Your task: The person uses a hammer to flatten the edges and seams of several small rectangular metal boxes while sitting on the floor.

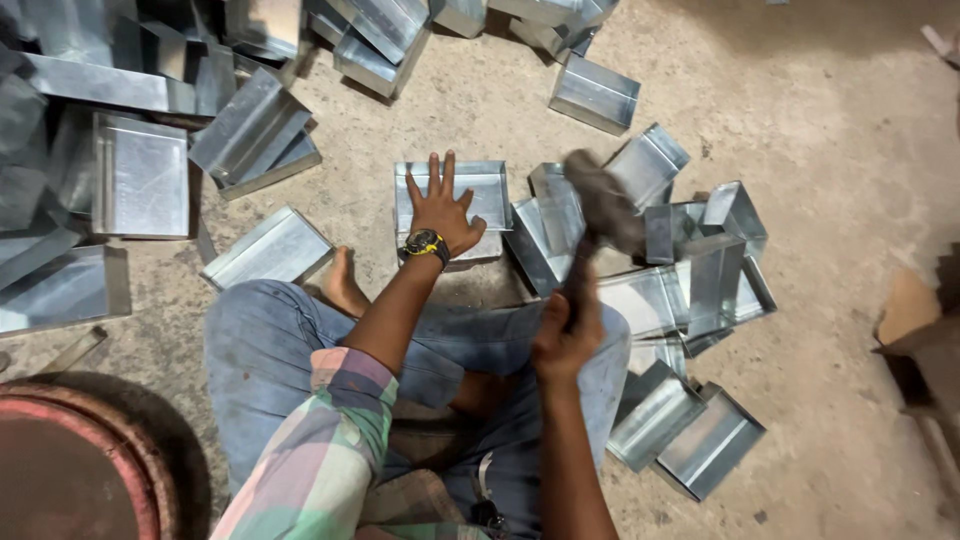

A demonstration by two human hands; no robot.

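I sit cross-legged on a sandy floor. My left hand (441,205) lies flat, fingers spread, on a shiny sheet-metal tray (480,180) in front of my knees; a black and yellow watch is on that wrist. My right hand (563,340) grips the handle of a hammer (603,207), raised and blurred, its dark head above the metal boxes to the right of the tray.
Several folded metal boxes (690,290) lie heaped at my right, and more (685,440) by my right knee. A larger pile of trays (140,170) fills the upper left. A round reddish drum rim (90,440) is at the lower left, cardboard (915,320) at the right edge.
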